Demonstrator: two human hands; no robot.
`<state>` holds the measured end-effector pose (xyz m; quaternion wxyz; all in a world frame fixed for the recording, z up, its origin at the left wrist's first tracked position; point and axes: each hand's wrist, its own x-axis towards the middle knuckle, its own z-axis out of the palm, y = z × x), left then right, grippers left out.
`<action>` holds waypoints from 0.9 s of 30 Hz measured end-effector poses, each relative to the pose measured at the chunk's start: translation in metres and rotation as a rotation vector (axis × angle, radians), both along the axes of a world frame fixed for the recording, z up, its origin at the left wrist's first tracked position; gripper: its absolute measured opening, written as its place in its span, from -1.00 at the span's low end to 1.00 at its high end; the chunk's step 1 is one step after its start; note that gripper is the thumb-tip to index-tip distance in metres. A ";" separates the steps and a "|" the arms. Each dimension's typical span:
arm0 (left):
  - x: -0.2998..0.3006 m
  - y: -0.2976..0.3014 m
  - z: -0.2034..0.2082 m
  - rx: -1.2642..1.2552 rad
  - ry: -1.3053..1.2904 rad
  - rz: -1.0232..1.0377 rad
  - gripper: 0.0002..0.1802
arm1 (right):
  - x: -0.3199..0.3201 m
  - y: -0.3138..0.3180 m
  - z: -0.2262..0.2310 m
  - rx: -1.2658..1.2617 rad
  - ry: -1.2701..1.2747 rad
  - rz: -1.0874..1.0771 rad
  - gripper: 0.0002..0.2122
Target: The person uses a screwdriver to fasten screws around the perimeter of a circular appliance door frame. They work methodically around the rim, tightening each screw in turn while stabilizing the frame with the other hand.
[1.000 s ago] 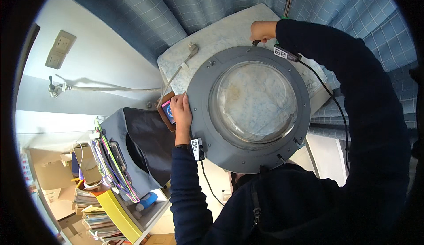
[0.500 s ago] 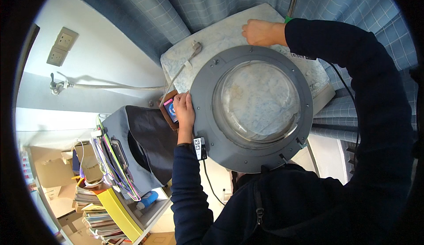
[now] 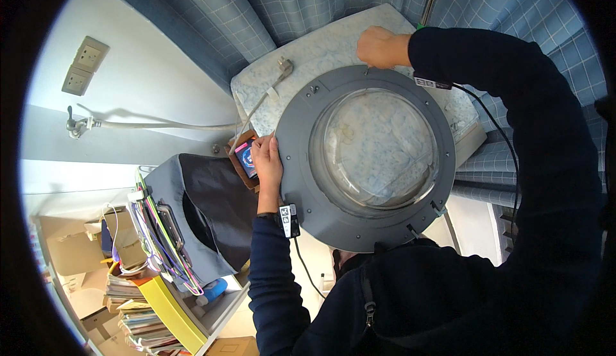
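A washing machine door (image 3: 301, 192), a grey ring with screws around a clear glass bowl (image 3: 378, 141), lies across a marbled light-blue surface (image 3: 333, 35). My left hand (image 3: 267, 162) grips the ring's left edge, fingers curled over it. At the ring's far edge, my right hand (image 3: 377, 46) is closed, knuckles up, just above a screw (image 3: 366, 71). Whatever its fingers hold is hidden. A small dark device with a cable sits at each wrist, the left device (image 3: 289, 220) showing a white label.
A power plug (image 3: 285, 67) with its cord lies left of the door. A small brown box (image 3: 242, 147) is beside my left hand. Further left are a dark fabric bag (image 3: 218, 195), hangers (image 3: 160, 227) and a shelf of papers (image 3: 138, 317). Blue checked curtains (image 3: 308, 3) hang behind.
My right hand has moved slightly right and nearer, toward the ring's far edge. My left hand stays on the ring, and the door has barely moved.
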<state>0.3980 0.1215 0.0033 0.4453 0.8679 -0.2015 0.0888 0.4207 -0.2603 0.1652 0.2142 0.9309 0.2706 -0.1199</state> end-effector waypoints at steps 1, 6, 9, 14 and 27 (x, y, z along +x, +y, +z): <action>0.000 0.000 0.000 -0.010 -0.005 -0.009 -0.73 | 0.002 0.003 0.001 0.018 0.026 -0.144 -0.90; -0.001 0.000 0.000 0.015 0.020 0.010 -0.73 | 0.021 0.015 0.006 0.036 0.271 -0.598 -0.86; 0.001 -0.001 0.002 0.032 0.013 0.030 -0.74 | 0.020 0.014 0.002 0.027 0.335 -0.514 -0.84; 0.000 -0.001 0.003 0.030 0.042 0.024 -0.74 | -0.002 -0.004 -0.013 0.231 -0.080 0.065 -0.92; 0.002 -0.001 -0.004 0.014 0.020 0.025 -0.74 | -0.002 -0.002 -0.003 0.162 -0.011 -0.067 -0.84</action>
